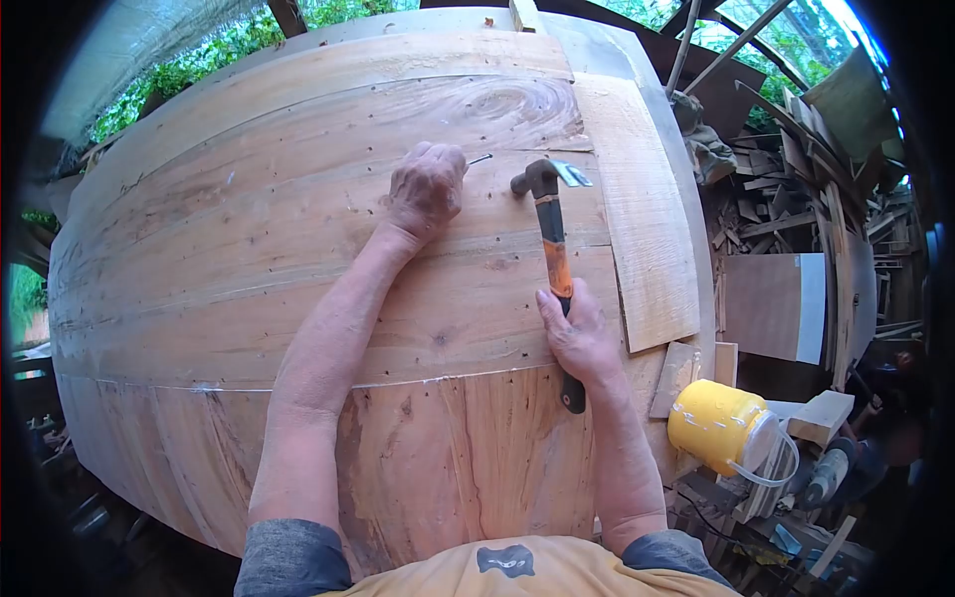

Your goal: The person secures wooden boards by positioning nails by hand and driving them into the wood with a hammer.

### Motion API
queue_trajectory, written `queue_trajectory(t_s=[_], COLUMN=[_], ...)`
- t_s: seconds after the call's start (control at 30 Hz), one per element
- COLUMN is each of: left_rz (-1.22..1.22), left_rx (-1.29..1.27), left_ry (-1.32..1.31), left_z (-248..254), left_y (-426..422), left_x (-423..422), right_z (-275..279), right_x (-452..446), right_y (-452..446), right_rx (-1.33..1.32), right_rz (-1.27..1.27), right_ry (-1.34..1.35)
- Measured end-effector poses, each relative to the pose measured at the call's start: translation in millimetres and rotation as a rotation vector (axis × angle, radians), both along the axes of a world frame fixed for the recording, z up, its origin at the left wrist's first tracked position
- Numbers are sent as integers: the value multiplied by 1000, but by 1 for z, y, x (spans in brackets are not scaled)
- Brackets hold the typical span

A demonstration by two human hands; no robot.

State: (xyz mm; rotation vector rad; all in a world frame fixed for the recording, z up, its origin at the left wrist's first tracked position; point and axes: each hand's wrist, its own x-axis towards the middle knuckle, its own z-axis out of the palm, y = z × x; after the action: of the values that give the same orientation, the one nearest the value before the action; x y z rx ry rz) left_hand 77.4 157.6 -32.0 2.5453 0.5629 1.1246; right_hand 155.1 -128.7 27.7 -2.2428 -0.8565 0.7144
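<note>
A claw hammer (553, 234) with a black and orange handle is in my right hand (580, 336), its fingers wrapped round the lower grip and the head pointing away from me. My left hand (428, 187) is closed low over the planked wooden surface (298, 229), left of the hammer head. A thin nail (479, 159) sticks out to the right of the left fist, held by its fingers. Small dark nail marks dot the planks around both hands.
A pale board (642, 219) lies on the right side of the surface. The yellow bucket (718, 423) rests on its side at the lower right, near small wood blocks (676, 378). Scrap wood (766, 199) is piled beyond the right edge.
</note>
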Motion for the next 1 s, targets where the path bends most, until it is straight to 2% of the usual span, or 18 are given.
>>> queue_trajectory(t_s=[0.03, 0.07, 0.17, 0.3, 0.57, 0.77, 1.0], left_rz=[46, 90, 156, 184, 106, 118, 72], left_rx=[-55, -112, -174, -209, -141, -204, -194], left_ry=[-9, -18, -4, -27, -24, -26, 21], left_z=[-1, -1, 2, 0, 4, 7, 12], left_y=[1, 2, 3, 5, 2, 0, -1], left_x=[-1, -1, 1, 1, -4, -5, -4], right_z=[5, 10, 8, 9, 11, 10, 28], right_x=[-3, -4, -8, -8, -7, -6, -5], right_y=[3, 6, 6, 7, 4, 4, 10], right_rx=[-1, -39, -43, -21, 22, 11, -7], right_rz=[19, -11, 14, 9, 19, 1, -82], right_ry=[-54, 29, -61, -26, -2, 9, 170])
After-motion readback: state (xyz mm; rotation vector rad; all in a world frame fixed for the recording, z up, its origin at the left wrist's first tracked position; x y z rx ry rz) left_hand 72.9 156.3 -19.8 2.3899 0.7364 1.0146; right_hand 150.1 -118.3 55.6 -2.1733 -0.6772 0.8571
